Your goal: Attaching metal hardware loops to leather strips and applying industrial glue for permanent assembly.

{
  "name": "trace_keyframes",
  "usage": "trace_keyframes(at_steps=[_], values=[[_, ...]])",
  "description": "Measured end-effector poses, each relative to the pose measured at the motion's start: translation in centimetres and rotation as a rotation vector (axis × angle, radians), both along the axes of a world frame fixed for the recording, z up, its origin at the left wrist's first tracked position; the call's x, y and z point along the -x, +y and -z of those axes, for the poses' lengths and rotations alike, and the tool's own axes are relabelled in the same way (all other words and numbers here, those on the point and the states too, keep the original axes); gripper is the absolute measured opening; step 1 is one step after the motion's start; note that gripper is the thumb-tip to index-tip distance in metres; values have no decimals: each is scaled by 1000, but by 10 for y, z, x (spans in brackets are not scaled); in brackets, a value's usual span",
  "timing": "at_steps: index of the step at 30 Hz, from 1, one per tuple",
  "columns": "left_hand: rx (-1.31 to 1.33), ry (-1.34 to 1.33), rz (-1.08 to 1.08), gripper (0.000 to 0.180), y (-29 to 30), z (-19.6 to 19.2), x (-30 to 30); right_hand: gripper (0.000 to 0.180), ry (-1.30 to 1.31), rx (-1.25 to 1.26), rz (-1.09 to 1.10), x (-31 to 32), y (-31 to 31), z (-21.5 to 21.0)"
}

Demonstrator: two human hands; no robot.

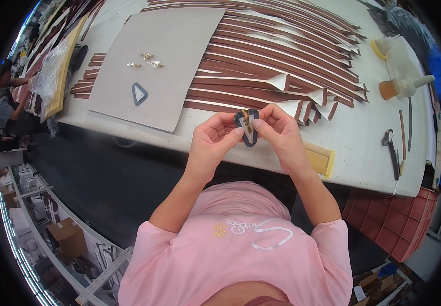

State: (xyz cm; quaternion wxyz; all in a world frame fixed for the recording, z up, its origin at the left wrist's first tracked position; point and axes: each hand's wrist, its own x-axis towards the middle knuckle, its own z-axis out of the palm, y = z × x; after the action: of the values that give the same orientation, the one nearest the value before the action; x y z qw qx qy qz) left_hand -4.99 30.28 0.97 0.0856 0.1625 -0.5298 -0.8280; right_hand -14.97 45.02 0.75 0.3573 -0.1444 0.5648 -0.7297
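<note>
Dark-edged triangular patch [251, 138], pale-centred, held point down near the frame's centre; gold-coloured metal fitting [246, 117] lengthwise against its face.

Bright, soft light covers the table [363, 148], while edges curve blackward.

Below the fingers [263, 127], the person wears a pale pink T-shirt [241, 262] with a rounded neckline and soft, gathered folds [238, 198] closest to the fingers. Farther below them, looping white script lettering [269, 229] crosses the front, beside a small yellow-orange sun motif [220, 229] with short rays. Short, loose pink sleeves [330, 237] lie lower on either side.
</note>
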Motion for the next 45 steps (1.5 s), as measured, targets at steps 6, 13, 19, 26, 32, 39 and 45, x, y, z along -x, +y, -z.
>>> trace_keyframes(at_steps=[6, 13, 19, 26, 32, 39, 45], values=[[-46, -5, -29, 18, 1, 2, 0, 12, -20, 9, 8, -2, -1, 3], [-52, 5, -64, 11, -3, 8, -2, 15, -33, 9, -3, -5, -2, 3], [-6, 0, -43, 12, -3, 6, -3, 18, 17, 4, -18, -2, 0, 4], [-41, 11, -14, 13, -2, 7, -4, 17, -71, 33, -32, -6, 0, 3], [-40, 0, -44, 9, 2, 5, -1, 18, -15, 45, -12, -7, 0, 3], [8, -10, -53, 8, 2, 3, -2, 18, 47, -26, 4, -9, 0, -3], [-61, -12, 37, 12, -3, 3, 0, 15, 39, -46, 4, -2, 0, -5]])
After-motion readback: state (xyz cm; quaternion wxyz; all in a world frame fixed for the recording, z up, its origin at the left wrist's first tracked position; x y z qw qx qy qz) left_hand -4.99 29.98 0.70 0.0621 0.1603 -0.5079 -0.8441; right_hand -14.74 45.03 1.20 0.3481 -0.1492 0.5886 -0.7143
